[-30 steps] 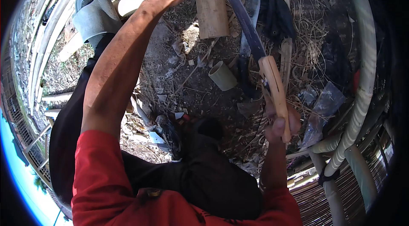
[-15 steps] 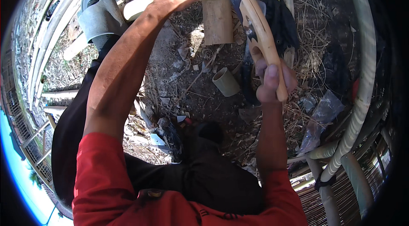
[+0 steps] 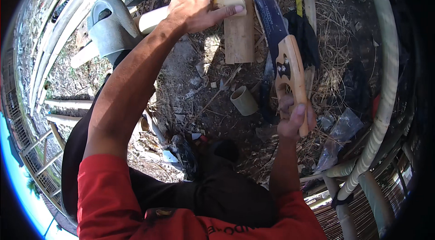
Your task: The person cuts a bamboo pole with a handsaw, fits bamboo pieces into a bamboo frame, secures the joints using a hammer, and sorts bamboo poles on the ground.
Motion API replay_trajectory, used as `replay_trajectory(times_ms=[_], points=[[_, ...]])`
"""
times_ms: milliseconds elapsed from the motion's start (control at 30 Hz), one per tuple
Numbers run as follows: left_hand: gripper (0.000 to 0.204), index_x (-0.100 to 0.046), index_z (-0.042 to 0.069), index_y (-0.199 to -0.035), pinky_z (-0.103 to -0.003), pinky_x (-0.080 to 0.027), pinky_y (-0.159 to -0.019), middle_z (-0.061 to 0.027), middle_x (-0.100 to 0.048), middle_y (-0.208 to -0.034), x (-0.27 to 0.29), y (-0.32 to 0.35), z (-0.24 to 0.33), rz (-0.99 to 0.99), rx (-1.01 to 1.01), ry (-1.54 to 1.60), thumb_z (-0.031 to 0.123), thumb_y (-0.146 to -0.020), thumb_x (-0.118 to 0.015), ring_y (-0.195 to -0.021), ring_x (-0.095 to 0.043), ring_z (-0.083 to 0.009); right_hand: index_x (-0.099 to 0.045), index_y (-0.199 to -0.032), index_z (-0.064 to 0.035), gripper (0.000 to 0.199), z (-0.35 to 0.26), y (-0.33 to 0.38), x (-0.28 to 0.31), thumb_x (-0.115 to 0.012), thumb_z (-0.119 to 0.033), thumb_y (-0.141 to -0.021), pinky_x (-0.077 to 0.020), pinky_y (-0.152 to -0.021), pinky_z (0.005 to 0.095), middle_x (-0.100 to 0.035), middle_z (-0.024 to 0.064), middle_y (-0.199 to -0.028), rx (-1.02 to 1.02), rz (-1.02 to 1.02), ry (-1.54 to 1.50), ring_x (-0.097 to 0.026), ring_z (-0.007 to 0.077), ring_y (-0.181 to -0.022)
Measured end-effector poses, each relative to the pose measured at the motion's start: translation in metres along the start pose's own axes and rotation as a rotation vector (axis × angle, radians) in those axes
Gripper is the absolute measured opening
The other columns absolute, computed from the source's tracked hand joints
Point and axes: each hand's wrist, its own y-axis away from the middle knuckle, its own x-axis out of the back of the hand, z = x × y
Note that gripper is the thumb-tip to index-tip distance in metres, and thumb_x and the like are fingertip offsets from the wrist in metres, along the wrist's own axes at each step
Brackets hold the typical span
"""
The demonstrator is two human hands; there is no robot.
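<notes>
**Finding: left thumb exposed beside saw blade**

Through the head view I noted the saw [image 3: 266, 13] slanting just right of the end of the bamboo pole [image 3: 154, 19]; contact could not be confirmed. The pole crossed over a flat board [image 3: 239, 40], but I could not tell whether it bore firmly on it. If loose, it might have rolled and let the blade skip. A grey shoe [image 3: 113, 36] stood near the pole; any pinning by it was unverified.

The right hand [image 3: 297, 115] had its fingers clamped on the saw's wooden handle; a twisted wrist could have bound the blade. The left hand [image 3: 192, 11] had its fingers clamped round the pole, its thumb [image 3: 226, 12] pointing toward the blade. I judged this the chief hazard: a leftward skip could have cut it.
</notes>
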Motion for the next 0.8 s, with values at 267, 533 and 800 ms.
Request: replay_trajectory(times_ms=[267, 533, 800], points=[[0.083, -0.064, 0.009, -0.138, -0.046, -0.052, -0.104, -0.0217, -0.074, -0.118, -0.006, -0.006, -0.009, 0.051, 0.086, 0.169, 0.078, -0.094, -0.047, -0.115, -0.07, -0.0342, -0.054, -0.086, 0.0054, 0.048, 0.011, 0.013, 0.052, -0.049, -0.04, -0.101, -0.0527, -0.074, 0.0452, -0.057, 0.0169, -0.07, 0.104, 0.105, -0.035, -0.056, 0.0246, -0.065], [0.101, -0.078, -0.003, -0.09, -0.052, -0.055, -0.09, -0.0222, -0.073, -0.081, -0.006, -0.017, -0.019, 0.15, -0.017, 0.138, 0.091, -0.086, -0.041, -0.091, -0.074, -0.0354, -0.064, -0.083, 0.0075, 0.047, -0.005, 0.006, 0.024, -0.056, -0.035, -0.099, -0.0416, -0.046, 0.0303, -0.059, 0.0105, -0.061, 0.197, 0.014, -0.034, -0.056, 0.0163, -0.049], [0.087, -0.071, 0.016, -0.132, -0.047, -0.053, -0.101, -0.0206, -0.075, -0.114, -0.007, -0.024, -0.019, 0.034, 0.028, 0.056, 0.086, -0.092, -0.038, -0.112, -0.071, -0.0346, -0.063, -0.082, 0.0095, 0.047, -0.002, -0.002, 0.027, -0.058, -0.034, -0.099, -0.0426, -0.046, 0.0305, -0.059, 0.0113, -0.062, 0.284, -0.073, -0.101, -0.056, 0.0172, -0.049]])
